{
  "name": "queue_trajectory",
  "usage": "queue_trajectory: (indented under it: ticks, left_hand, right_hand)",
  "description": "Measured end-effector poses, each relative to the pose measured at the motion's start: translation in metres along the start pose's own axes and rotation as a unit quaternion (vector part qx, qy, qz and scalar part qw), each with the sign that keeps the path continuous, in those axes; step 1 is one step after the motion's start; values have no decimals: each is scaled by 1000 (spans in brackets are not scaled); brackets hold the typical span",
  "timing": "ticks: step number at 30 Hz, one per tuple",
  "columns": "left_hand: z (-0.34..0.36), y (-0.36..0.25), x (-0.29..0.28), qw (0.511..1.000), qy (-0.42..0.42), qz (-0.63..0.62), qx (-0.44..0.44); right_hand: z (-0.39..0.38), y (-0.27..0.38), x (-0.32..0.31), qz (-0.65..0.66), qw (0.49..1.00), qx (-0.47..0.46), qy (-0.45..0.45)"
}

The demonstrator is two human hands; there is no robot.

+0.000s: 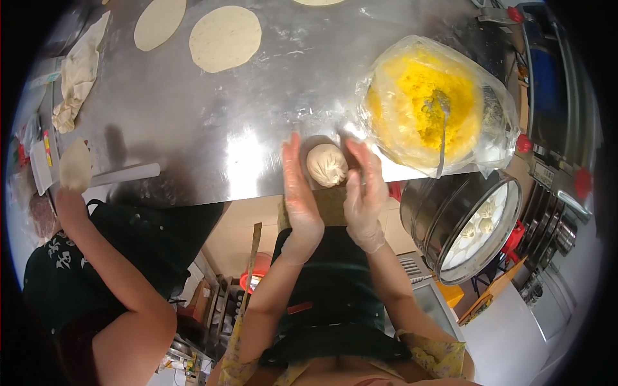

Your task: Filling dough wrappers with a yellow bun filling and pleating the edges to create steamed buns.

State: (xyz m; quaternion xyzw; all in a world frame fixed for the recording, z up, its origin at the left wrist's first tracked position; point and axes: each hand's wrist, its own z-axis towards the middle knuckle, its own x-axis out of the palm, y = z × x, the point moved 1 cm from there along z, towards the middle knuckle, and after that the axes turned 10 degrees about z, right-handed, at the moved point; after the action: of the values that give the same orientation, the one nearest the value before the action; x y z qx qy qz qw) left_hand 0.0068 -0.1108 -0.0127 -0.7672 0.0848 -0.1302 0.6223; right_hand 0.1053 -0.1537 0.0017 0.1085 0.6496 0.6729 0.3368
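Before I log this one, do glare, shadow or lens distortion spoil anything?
Head view: white glare on the steel table, left of the left hand and beside the right hand; head view: dark shadow or reflection around the dough bun, whose pleats stay readable; head view: curved black fisheye borders.

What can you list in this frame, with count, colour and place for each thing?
steel table: one, grey, across the top
pleated dough bun: one, cream, near table's front edge
flat dough rounds: four, cream, three on table, one in co-worker's hand
filling: one heap, yellow, plastic-lined, table's right
spoon: one, silver, in filling
steamer: one, silver, below table's right, pale buns inside
rolling pin: one, white, table's left front
cloth: one, cream, table's left
shelf clutter: uncountable, mixed, lower left
apron: one, dark green, on wearer
left grip: one, clear-gloved, left of bun
right grip: one, clear-gloved, right of bun
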Motion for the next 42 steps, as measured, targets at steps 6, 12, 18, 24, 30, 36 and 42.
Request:
queue_trajectory:
  ticks: [6, 12, 18, 24, 30, 36, 42]
  left_hand:
    - [6, 3, -6, 1000, -24, -1, 10]
    - [5, 0, -5, 999, -33, 5, 2]
    - [3, 1, -9, 999, -34, 19, 8]
    - [-1, 1, -14, 999, -35, 1, 27]
    - [-9, 6, -16, 993, 2, 87, 73]
    - [-8, 5, -15, 995, 32, 62, 76]
    - [-9, 9, -17, 996, 30, 47, 67]
  right_hand:
    - [2, -33, -11, -206, 976, -50, -51]
    - [-4, -44, -9, -288, 954, -84, -12]
    - [-3, -38, -14, -356, 924, -136, 25]
    - [-9, -26, -26, 27, 993, 104, -48]
    - [-5, 13, -23, 33, 998, 46, 10]
    - [-10, -12, -19, -110, 994, -6, -3]
    - [-20, -33, -11, -238, 968, -66, 44]
